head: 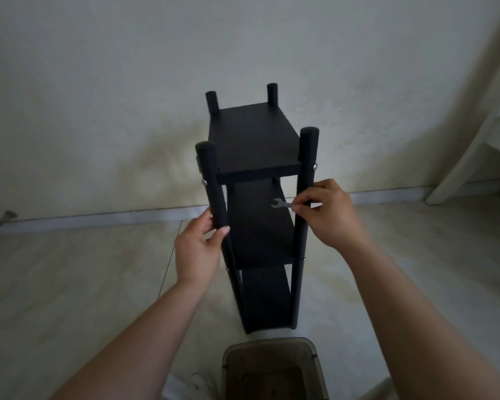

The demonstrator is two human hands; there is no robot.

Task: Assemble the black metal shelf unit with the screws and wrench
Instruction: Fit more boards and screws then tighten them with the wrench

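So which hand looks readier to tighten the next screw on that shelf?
The right hand, probably: it already pinches the small wrench, beside the near right post, just below that post's screw. The left hand grips the near left post, steadying the shelf unit.

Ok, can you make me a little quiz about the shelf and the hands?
1. True or false: the black shelf is standing upright on the floor.
2. Which hand pinches the small wrench?
A. left hand
B. right hand
3. Fill in: the left hand grips a front ____ of the shelf.

Key: 1 true; 2 B; 3 post.
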